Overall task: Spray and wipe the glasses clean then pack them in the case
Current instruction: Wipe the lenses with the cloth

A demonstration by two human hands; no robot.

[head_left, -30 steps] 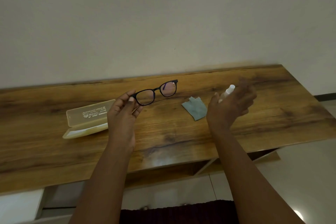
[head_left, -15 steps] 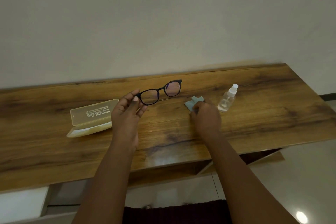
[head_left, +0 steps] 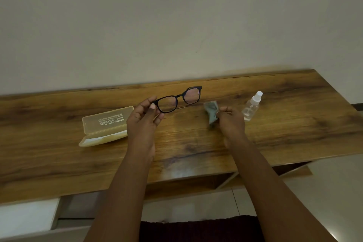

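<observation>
One view only — the head camera, worn high, looking forward and down across the wooden bench point(head_left: 275, 139) toward the pale wall point(head_left: 176, 25) at the far side. Wide-angle and close — both forearms reach in from the near edge, filling the lower frame.

Black-framed glasses point(head_left: 178, 98) are held aloft at centre. Open beige case point(head_left: 106, 125) lies at 9 o'clock; grey cloth point(head_left: 211, 111) and clear spray bottle point(head_left: 251, 106) at 3 o'clock.

open case lid point(head_left: 110, 121): upside-down white print, too small and blurred to read.
</observation>
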